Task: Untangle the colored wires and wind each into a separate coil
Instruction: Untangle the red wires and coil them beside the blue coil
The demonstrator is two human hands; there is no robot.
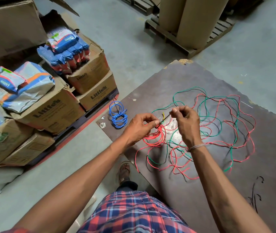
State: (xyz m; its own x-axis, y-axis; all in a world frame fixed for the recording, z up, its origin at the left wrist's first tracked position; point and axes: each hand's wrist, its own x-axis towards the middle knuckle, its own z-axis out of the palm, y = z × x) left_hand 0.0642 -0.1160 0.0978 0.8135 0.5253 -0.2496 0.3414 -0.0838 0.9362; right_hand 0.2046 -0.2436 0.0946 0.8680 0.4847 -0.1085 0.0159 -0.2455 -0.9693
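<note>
Red coil (154, 137) w/ loose red/green tangle, L hand (139, 125) fingers pinching coil, R hand (185, 120) fingers pinching tie end

Both arms reach forward, left hand (139, 126) and right hand (185, 122) pinching (fingers curled).

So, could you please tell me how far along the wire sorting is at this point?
Done: the blue coil lies wound and apart on the dark board. In hand: the left hand holds the partly wound red coil, while the right hand pinches a thin tie above it. Left: the green wire and loose red wire lie tangled together.
</note>
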